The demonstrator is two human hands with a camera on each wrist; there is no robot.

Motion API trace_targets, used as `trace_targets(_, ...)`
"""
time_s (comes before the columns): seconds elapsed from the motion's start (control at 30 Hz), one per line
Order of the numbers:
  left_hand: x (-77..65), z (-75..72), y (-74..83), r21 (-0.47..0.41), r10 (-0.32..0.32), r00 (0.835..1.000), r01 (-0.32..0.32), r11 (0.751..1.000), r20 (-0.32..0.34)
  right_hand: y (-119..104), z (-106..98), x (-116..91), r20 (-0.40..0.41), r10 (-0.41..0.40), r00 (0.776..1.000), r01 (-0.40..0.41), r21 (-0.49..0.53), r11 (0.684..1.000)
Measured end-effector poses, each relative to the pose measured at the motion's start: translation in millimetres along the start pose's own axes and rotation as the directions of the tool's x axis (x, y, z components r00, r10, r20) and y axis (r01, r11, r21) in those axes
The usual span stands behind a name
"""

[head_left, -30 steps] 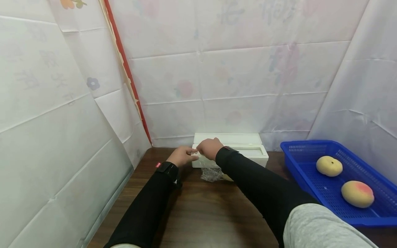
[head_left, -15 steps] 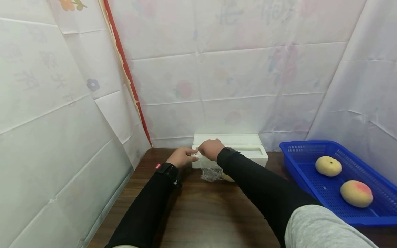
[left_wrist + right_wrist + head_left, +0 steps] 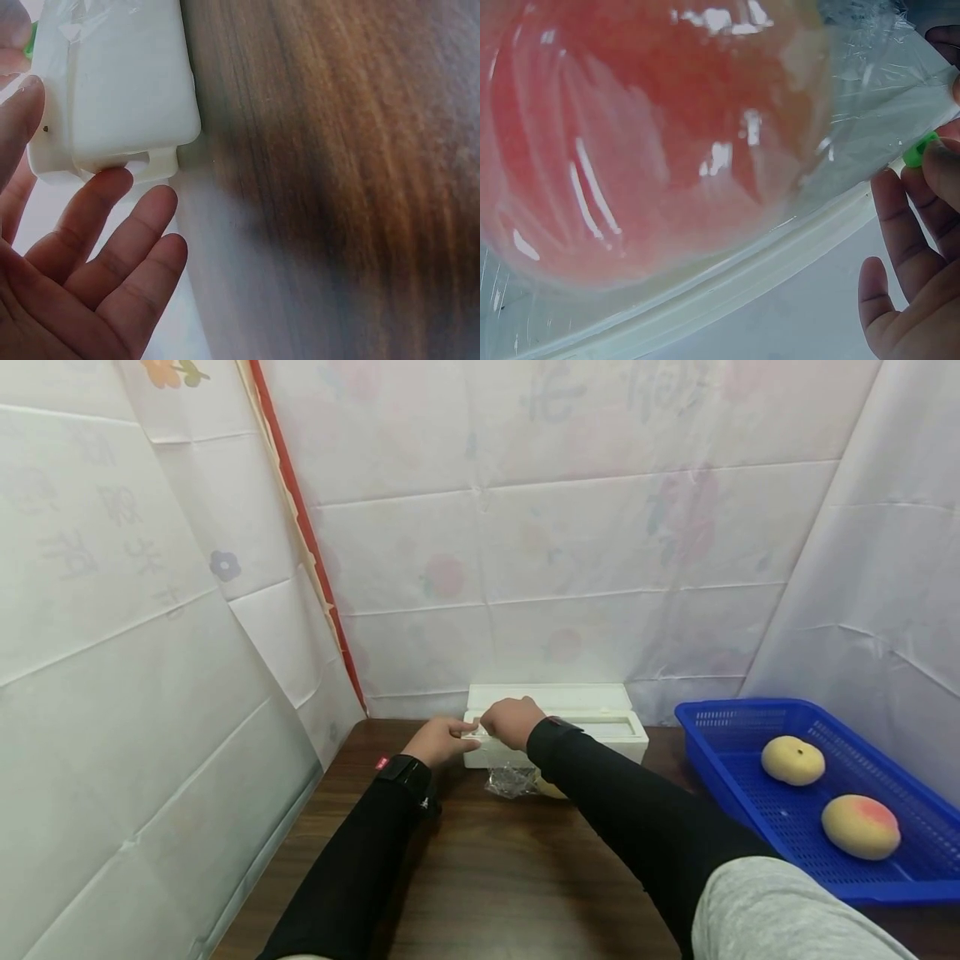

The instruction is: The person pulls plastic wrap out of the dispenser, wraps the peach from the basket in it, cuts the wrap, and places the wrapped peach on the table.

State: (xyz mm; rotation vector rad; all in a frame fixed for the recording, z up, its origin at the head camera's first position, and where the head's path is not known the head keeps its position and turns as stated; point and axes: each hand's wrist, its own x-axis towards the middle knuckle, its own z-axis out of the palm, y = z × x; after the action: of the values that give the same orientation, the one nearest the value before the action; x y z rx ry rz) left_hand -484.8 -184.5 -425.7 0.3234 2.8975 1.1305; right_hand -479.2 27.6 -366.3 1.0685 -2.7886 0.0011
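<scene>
A white cling film dispenser [image 3: 611, 748] stands at the back of the table with its lid [image 3: 555, 697] raised. At its left end is my left hand [image 3: 437, 742], thumb on the top edge and a fingertip underneath, gripping the corner. My right hand [image 3: 512, 723] bends over the box and pinches a small green slide cutter [image 3: 921, 150], seen in the right wrist view. Clear cling film [image 3: 512, 782] hangs over the box's front. A pink and yellow peach [image 3: 652, 142] lies under stretched film in the right wrist view; in the head view my right forearm partly covers it.
A blue plastic basket [image 3: 750, 839] stands on the right with two peaches, one yellow [image 3: 792, 761] and one blushed [image 3: 861, 827]. White printed sheeting [image 3: 562, 543] walls the dark wooden table [image 3: 495, 877] at the back and sides.
My right hand has shifted very slightly to the right along the dispenser. The left hand stays at the box's left end.
</scene>
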Motion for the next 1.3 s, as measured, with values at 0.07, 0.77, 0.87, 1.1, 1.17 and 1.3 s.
trace_targets(0.07,0.6,0.6,-0.2,0.001,0.001,1.000,-0.001,1.000,-0.003,2,2,1,-0.001,0.003,1.000,-0.003,-0.003,1.000)
trace_targets(0.77,1.6,5.1,-2.8,-0.010,0.002,0.999,-0.002,1.000,-0.041,20,13,-4,-0.023,0.004,1.000,-0.004,0.017,1.000)
trace_targets(0.87,-0.2,5.0,-1.8,-0.013,-0.010,0.999,0.009,1.000,-0.040,21,13,-6,-0.021,0.009,1.000,-0.009,0.026,1.000)
trace_targets(1.1,0.7,5.9,-2.3,-0.018,-0.017,0.999,0.016,1.000,-0.048,23,9,-11,-0.008,0.025,1.000,-0.024,0.063,0.998)
trace_targets(1.17,1.4,6.3,-3.0,-0.021,-0.016,0.999,0.015,1.000,-0.049,26,10,-11,-0.008,0.027,1.000,-0.026,0.073,0.997)
trace_targets(1.3,2.1,5.9,-3.8,-0.033,-0.013,0.998,0.011,0.999,-0.057,31,14,-11,-0.022,0.022,1.000,-0.020,0.077,0.997)
